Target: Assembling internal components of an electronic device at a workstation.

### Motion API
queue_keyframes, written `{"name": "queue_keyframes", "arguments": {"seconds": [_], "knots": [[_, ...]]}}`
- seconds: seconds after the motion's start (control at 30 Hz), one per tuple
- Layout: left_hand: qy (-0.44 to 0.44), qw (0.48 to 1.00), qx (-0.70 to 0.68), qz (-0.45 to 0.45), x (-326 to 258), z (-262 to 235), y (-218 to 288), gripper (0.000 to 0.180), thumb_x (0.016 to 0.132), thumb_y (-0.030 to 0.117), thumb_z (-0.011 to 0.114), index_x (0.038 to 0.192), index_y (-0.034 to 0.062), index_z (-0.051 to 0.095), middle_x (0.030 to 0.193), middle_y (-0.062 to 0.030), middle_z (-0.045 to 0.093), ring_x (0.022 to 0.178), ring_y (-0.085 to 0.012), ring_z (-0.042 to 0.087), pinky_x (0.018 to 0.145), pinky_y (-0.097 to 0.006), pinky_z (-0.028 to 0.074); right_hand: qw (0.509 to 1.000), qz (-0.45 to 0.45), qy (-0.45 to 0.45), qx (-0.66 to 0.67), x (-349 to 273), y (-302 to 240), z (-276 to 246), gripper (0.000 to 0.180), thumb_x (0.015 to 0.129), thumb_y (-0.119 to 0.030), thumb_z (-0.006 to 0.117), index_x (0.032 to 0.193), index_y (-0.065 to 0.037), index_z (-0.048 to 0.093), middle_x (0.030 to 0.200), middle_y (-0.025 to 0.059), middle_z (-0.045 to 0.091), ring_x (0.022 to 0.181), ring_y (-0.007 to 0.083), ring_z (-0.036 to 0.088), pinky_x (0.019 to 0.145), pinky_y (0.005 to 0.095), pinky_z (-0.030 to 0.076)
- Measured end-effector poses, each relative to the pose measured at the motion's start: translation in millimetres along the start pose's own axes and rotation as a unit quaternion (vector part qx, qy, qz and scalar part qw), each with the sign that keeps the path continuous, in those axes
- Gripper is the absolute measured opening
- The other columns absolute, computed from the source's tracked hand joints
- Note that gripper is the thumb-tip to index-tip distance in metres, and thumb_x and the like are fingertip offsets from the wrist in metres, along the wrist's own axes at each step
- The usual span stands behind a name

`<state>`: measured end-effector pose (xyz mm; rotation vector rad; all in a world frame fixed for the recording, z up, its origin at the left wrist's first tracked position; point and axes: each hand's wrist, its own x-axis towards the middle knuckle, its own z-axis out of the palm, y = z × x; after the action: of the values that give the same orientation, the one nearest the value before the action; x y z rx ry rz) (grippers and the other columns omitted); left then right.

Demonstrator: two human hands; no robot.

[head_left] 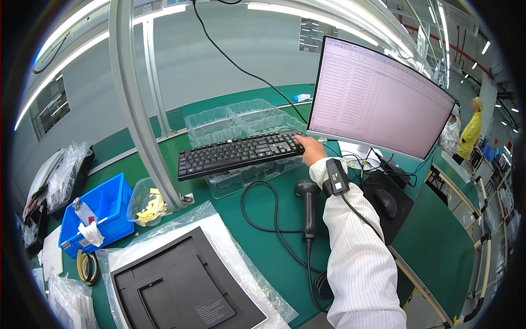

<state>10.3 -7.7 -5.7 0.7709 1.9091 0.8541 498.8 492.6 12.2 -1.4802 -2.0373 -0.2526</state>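
Left hand: out of your view, so you cannot tell its fingers.
Keyboard [235,155]: black with pale-marked keys, lying across a clear plastic tray [208,127].
Key end: its right end sits at the fingertips of your right hand [313,149].
Long axis: left to right, right end slightly farther from you.
Right fingers: part-curled, gripping nothing.

The keyboard [241,155] and handheld scanner [308,205] are matt black plastic; the tray [211,131] behind is clear, glossy plastic. The sleeve [359,257] is striped cloth, the post [130,98] satin metal, the table [262,211] smooth, the film [268,291] crinkled and shiny.
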Motion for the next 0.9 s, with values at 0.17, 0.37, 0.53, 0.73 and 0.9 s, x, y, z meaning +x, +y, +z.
{"name": "queue_keyframes", "arguments": {"seconds": [0.17, 0.37, 0.53, 0.73, 0.9], "knots": [[-0.019, 1.000, 0.015, 0.006, 1, -3, -1, 0.013, 0.080, 0.016, 0.056, 0.071, 0.0085, 0.051, 0.055, 0.0076, 0.036, 0.048, -0.0042, 0.032, 0.042, -0.021, 0.023, 1.000, 0.010, -0.004, 0.027, -1, 6, -2, 0.052, 0.064, 0.009, 0.044, 0.111, -0.012, 0.048, 0.099, 0.0055, 0.056, 0.097, 0.0249, 0.050, 0.084, 0.0353, 0.037], [0.004, 1.000, -0.010, -0.002, -1, 4, 4, 0.013, 0.080, 0.016, 0.056, 0.072, 0.0077, 0.051, 0.055, 0.0073, 0.037, 0.048, -0.0046, 0.032, 0.042, -0.022, 0.024, 1.000, 0.018, 0.001, 0.021, -2, 7, -5, 0.052, 0.064, 0.009, 0.042, 0.111, -0.013, 0.049, 0.099, 0.0053, 0.056, 0.098, 0.0248, 0.050, 0.084, 0.0362, 0.037], [-0.002, 1.000, -0.013, -0.002, -3, 4, 7, 0.013, 0.080, 0.016, 0.056, 0.071, 0.0077, 0.051, 0.056, 0.0071, 0.037, 0.048, -0.0045, 0.032, 0.043, -0.022, 0.024, 0.999, 0.029, 0.011, -0.006, -2, 7, -5, 0.052, 0.065, 0.008, 0.043, 0.112, -0.012, 0.049, 0.099, 0.0050, 0.056, 0.098, 0.0245, 0.049, 0.083, 0.0372, 0.037], [-0.011, 1.000, 0.003, 0.008, -5, 7, 15, 0.015, 0.080, 0.016, 0.056, 0.069, 0.0085, 0.050, 0.055, 0.0070, 0.036, 0.048, -0.0044, 0.032, 0.043, -0.022, 0.023, 0.999, 0.044, 0.008, -0.014, -3, 9, -2, 0.047, 0.066, 0.001, 0.054, 0.110, -0.015, 0.048, 0.102, 0.0031, 0.056, 0.103, 0.0221, 0.047, 0.085, 0.0395, 0.036], [-0.015, 1.000, 0.011, 0.005, -1, 4, 8, 0.016, 0.081, 0.015, 0.055, 0.067, 0.0095, 0.048, 0.054, 0.0068, 0.035, 0.047, -0.0046, 0.031, 0.043, -0.022, 0.023, 0.999, 0.046, 0.007, -0.012, -5, 10, -2, 0.050, 0.065, 0.008, 0.043, 0.111, -0.011, 0.050, 0.098, 0.0052, 0.056, 0.097, 0.0252, 0.049, 0.083, 0.0376, 0.036]]}}
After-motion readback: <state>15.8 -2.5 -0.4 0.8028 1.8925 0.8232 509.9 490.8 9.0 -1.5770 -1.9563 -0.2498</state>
